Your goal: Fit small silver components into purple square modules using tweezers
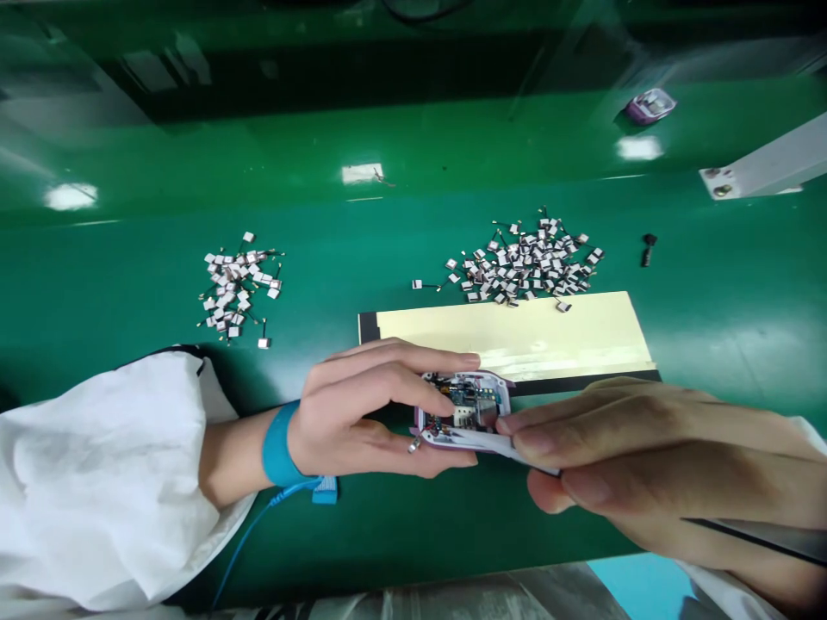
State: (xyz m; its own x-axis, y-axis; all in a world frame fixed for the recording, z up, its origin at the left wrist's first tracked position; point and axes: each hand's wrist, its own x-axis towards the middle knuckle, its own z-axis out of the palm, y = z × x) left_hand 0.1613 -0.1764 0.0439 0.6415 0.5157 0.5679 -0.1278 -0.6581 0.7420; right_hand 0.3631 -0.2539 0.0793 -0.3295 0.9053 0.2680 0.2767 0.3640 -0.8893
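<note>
The left hand [362, 413] is curled around a small open device housing [462, 409], which is gripped from the sides between the thumb on the near side and the fingers on the far side. The housing is held over the green surface [401, 538], in front of the body and between both hands. Its rim is white with a pink-purple tint, and its open face shows a densely packed circuit board [469, 398] with tiny dark and silver components. A small silver tab [412, 445] sticks out at its near left corner. A white strip [497, 449] runs along the housing's near edge and is pinched by the right hand [652, 456], whose fingertips [517, 429] reach the housing's right side. Whether the strip is film or part of the housing cannot be told.

A blue wrist strap [279, 443] is worn on the left wrist, below a loose white sleeve [96, 482], and a blue cord [251, 534] runs from it across the surface. Just beyond the housing lies a cream card [510, 331] on a black backing. Farther off, two heaps of small silver-white parts [526, 263] with thin dark leads lie on the surface, the smaller heap [238, 288] to the left.
</note>
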